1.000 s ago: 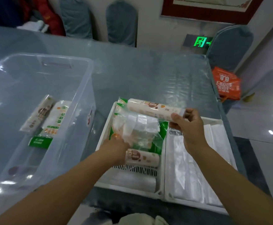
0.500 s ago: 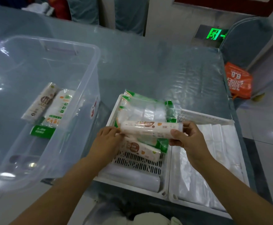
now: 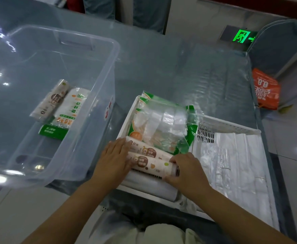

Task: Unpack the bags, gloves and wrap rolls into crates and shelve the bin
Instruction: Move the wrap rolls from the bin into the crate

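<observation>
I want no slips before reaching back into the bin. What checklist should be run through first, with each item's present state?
1. Nearer printed wrap roll lying flat in the left white slotted crate: ok.
2. It sits beside the second printed roll, parallel: ok.
3. Left hand free to let go, fingers flat against the roll ends: ok.
4. Right hand released: not ok, its fingers curl on the roll's end.
5. Items left in the clear plastic bin: not ok, a wrapped roll and green-white packs remain.
6. Right white crate has spare room: cannot tell.
</observation>
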